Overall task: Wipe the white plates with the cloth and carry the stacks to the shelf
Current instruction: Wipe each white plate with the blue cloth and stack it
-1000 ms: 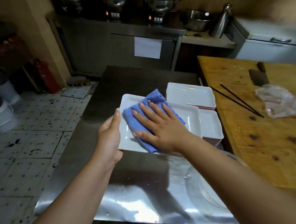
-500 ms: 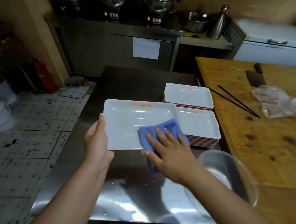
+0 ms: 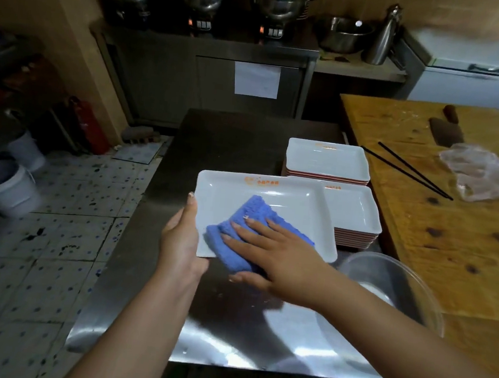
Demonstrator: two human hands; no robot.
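Your left hand [image 3: 180, 237] grips the near-left corner of a white rectangular plate [image 3: 289, 206], thumb up along its left edge and the other fingers hidden under it. The plate sits at the centre of the frame, held above the steel counter [image 3: 150, 258] with its far edge, printed with an orange logo, tipped slightly up.

Your right hand [image 3: 277, 264] lies flat on a folded blue cloth [image 3: 238, 233] in the lower left part of the plate. Its fingers [image 3: 247, 229] are straight and slightly spread, pressing the cloth down, and the thumb rests along the cloth's near edge, where the cloth hangs over the plate's rim.

Just right of the held plate, and partly covered by it, stands a stack of white plates [image 3: 357, 226] with red-edged rims. A second stack [image 3: 328, 161] sits beyond it, further up the frame. Both are on the counter, beside the wooden counter [image 3: 450, 238] that fills the right side.

On that wood, in the upper right of the frame, lie a pair of black chopsticks [image 3: 408, 169], a cleaver [image 3: 445, 131] and a crumpled clear plastic bag [image 3: 481, 171]. A clear bowl [image 3: 385, 281] sits at the lower right, partly behind your right forearm. White buckets [image 3: 13, 187] stand on the tiled floor at the left edge.
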